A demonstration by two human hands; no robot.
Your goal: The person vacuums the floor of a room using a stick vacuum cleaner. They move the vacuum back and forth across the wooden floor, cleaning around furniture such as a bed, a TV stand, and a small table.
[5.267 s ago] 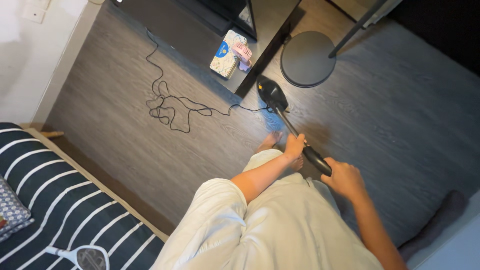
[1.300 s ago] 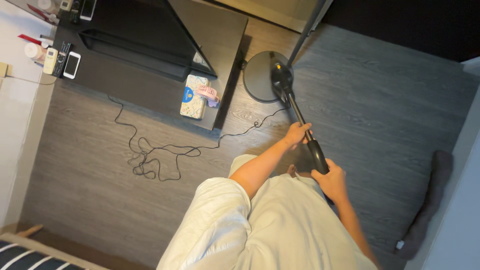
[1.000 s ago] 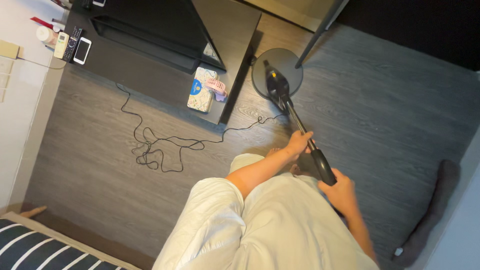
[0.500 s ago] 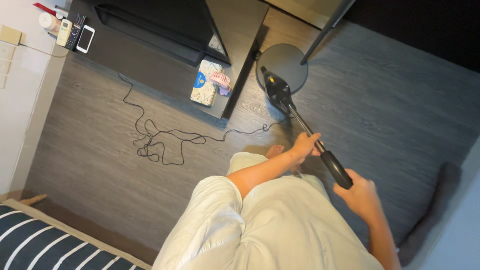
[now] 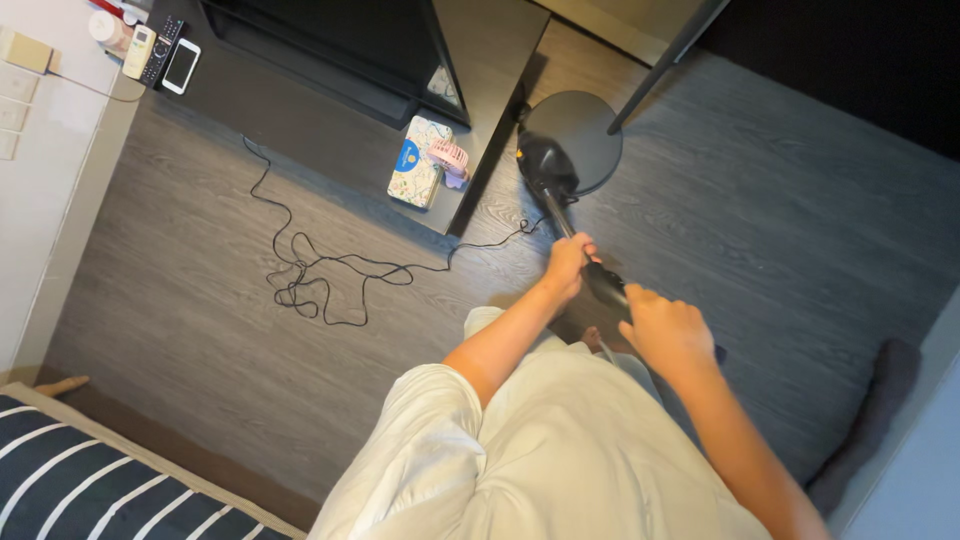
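Both hands hold a black stick vacuum (image 5: pixel 575 240): the left hand (image 5: pixel 568 262) is wrapped around the tube, and the right hand (image 5: pixel 665 330) is closed on the handle behind it. The vacuum head (image 5: pixel 545 165) rests at the edge of the round lamp base (image 5: pixel 580 135), just beside the dark tabletop (image 5: pixel 500 60). Floor near the tangled cable (image 5: pixel 320 280), left of the lamp base, appears not yet covered. No open container is visible; a tissue pack (image 5: pixel 415 172) lies on the tabletop's lower ledge.

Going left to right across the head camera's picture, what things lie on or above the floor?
Striped bedding → white phone → tangled black cable → patterned box → left hand → right hand → dark cushion.
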